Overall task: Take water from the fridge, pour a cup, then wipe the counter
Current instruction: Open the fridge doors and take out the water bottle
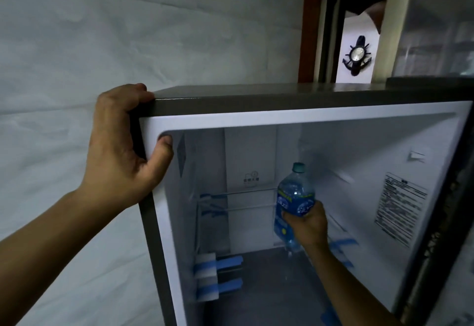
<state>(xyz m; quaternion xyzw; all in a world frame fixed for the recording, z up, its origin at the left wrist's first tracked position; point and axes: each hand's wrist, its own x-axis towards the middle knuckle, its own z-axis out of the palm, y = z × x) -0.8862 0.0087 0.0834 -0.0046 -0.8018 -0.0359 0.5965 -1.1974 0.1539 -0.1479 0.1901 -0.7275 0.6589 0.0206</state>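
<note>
A pale wall (77, 43) fills the left side. The left hand (120, 146) grips the fridge's (256, 100) top left corner, fingers curled over the grey top and thumb pressed on the white front rim. The fridge stands open, showing its white inside. Low on the left inner wall sit white foam blocks (206, 278) held with blue tape. Right of centre, inside the compartment, is the bottle (295, 197): clear blue, teal cap on, tilted a little and lifted off the grey floor. The right hand (307, 225) holds it around the lower half, fingers wrapped round the label. A printed sticker (400, 207) is on the right inner wall. Above the fridge, through a doorway, an anchor-shaped clock (357, 55) hangs on a white wall.
</note>
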